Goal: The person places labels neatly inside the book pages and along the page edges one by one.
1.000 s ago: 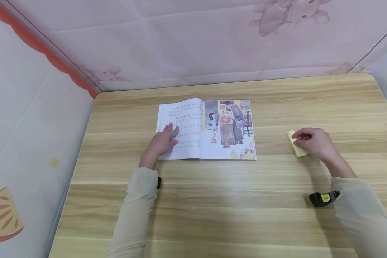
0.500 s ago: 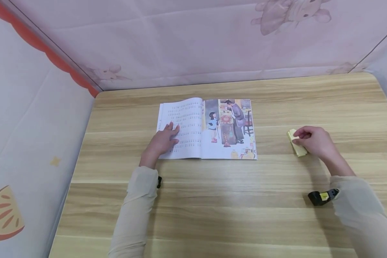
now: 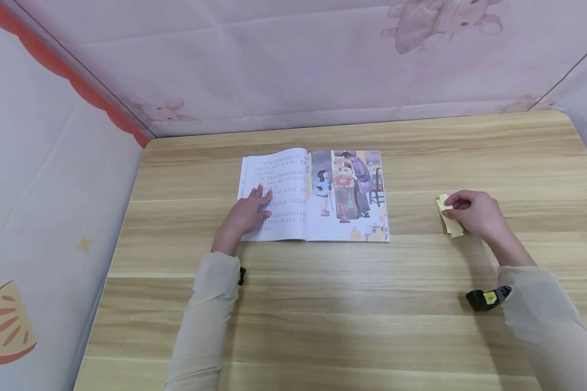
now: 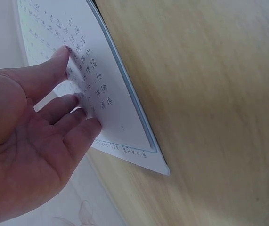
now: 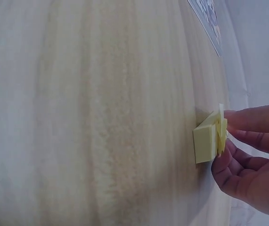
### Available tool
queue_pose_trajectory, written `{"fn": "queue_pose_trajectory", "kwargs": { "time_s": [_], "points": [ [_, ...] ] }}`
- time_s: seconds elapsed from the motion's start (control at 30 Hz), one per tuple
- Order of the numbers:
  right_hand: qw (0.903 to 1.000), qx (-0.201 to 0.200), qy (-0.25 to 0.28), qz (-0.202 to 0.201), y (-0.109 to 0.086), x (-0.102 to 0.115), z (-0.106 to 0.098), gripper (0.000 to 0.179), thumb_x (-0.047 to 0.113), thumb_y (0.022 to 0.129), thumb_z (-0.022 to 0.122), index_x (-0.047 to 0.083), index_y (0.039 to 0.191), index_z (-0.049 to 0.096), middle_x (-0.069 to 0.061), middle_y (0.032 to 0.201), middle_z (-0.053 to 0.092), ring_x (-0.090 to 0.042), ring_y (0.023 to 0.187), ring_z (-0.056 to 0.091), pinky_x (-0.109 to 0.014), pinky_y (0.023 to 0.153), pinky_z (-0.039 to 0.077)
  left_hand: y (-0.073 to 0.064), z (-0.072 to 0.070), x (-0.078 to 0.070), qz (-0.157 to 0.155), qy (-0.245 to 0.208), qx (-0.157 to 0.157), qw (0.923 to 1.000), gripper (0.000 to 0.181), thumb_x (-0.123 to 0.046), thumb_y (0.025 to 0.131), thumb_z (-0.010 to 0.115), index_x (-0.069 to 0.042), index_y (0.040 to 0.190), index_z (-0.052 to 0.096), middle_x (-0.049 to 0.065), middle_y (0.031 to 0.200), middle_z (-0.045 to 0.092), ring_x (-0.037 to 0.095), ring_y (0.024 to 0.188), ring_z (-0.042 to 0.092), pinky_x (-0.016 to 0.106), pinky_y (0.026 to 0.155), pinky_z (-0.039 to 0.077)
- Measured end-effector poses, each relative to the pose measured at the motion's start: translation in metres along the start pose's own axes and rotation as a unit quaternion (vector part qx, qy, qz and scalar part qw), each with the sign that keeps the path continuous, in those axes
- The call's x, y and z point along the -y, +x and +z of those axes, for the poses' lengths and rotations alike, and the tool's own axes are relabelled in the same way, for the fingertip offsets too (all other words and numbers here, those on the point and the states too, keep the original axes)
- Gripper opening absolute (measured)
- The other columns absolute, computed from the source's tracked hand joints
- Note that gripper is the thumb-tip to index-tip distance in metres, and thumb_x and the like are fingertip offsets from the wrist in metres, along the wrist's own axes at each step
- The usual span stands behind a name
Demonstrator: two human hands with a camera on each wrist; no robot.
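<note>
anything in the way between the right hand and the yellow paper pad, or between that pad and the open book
Nothing visible. The right hand pinches the top of the yellow paper pad, and only tabletop shows between that and the open book. The left hand rests on its left page.

Nothing is legible — the print (image 3: 282, 176) on the open book (image 3: 313, 195) and the yellow label (image 3: 491, 297) on the black device (image 3: 476, 300) are too small.
</note>
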State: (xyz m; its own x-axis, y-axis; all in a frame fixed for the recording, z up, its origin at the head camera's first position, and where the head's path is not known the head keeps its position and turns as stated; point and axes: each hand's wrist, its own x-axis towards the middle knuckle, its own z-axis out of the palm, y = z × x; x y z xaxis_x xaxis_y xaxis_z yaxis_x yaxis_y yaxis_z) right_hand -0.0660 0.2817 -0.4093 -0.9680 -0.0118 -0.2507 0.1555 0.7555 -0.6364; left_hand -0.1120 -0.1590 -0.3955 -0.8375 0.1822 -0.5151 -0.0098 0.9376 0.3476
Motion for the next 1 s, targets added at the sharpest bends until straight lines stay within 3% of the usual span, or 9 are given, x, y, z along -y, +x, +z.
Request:
{"fn": "queue_pose_trajectory", "kwargs": {
  "time_s": [0.5, 1.0],
  "points": [
    [0.9998, -0.006, -0.011, -0.013, -0.0028, 0.0011, 0.0013, 0.027, 0.013, 0.079, 0.07, -0.005, 0.096, 0.059, -0.011, 0.082, 0.054, -0.018, 0.071, 0.048, -0.023, 0.056, 0.038, 0.0011, -0.0001, 0.001, 0.013, 0.007, -0.004, 0.9999, 0.057, -0.018, 0.093, 0.052, -0.014, 0.143, 0.025, 0.009, 0.151, 0.007, 0.023, 0.138, 0.003, 0.042, 0.11, 0.011],
    [0.9996, -0.006, -0.024, -0.015, 0.0005, 0.0054, 0.006, 0.022, 0.007, 0.08, 0.063, -0.006, 0.098, 0.057, -0.015, 0.084, 0.052, -0.026, 0.077, 0.046, -0.033, 0.064, 0.037, 0.0018, -0.0001, 0.0011, 0.003, 0.005, 0.0, 1.0, 0.058, -0.019, 0.093, 0.052, -0.017, 0.144, 0.024, 0.007, 0.151, 0.006, 0.022, 0.138, 0.002, 0.042, 0.11, 0.012]
  ]
}}
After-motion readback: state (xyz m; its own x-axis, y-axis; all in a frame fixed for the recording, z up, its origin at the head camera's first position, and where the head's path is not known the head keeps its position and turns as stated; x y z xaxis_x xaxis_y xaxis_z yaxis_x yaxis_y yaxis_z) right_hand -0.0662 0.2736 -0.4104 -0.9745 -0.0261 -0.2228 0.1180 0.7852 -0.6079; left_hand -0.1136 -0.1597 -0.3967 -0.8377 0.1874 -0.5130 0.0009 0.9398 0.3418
